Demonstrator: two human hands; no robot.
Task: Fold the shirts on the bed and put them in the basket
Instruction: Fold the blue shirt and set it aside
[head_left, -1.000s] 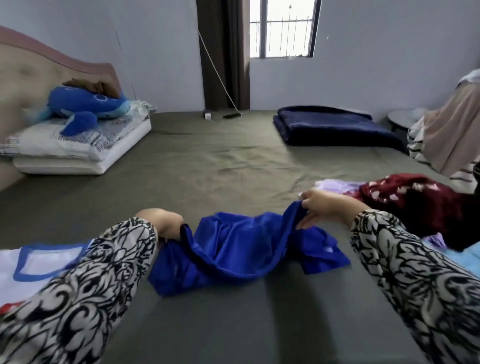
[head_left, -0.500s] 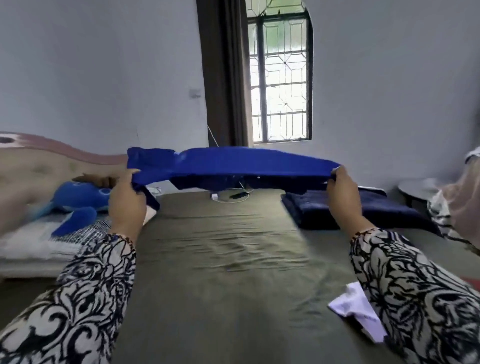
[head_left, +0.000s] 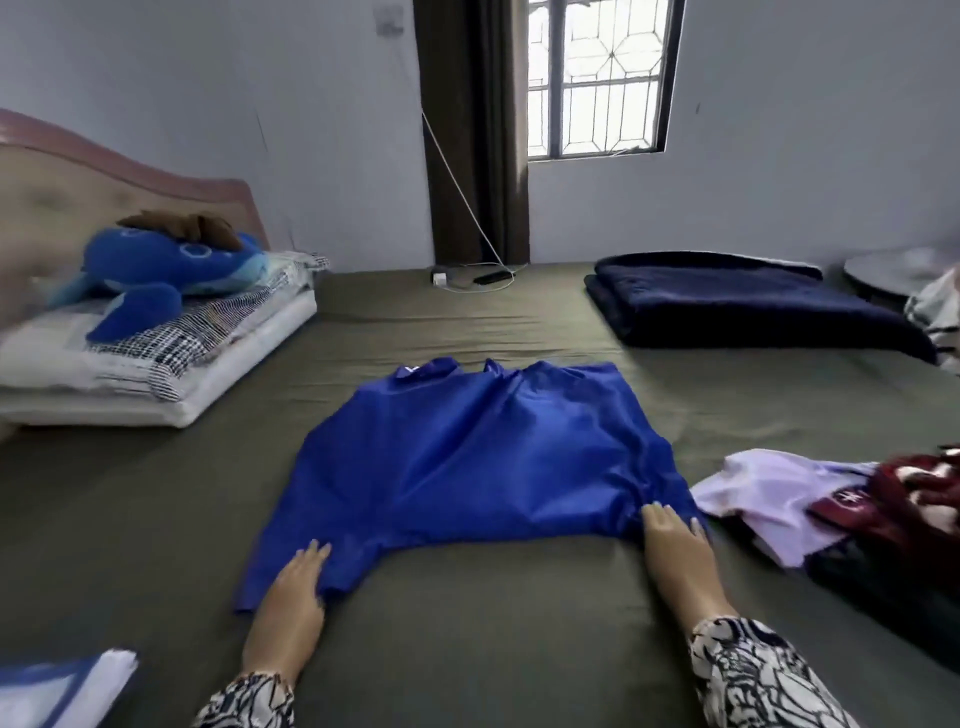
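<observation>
No readable text, numbers or brand names anywhere in view. Two marks only, neither legible:
- blue shirt (head_left: 467, 457) — small white mark at the collar end, far edge; too small and blurred to tell letter from logo.
- dark red garment (head_left: 857, 506) on the pile at right — small white mark, looks like a symbol or character, cannot be made out.

White and blue garment (head_left: 62, 686) at the lower left corner shows blue trim lines only, no lettering visible.
</observation>
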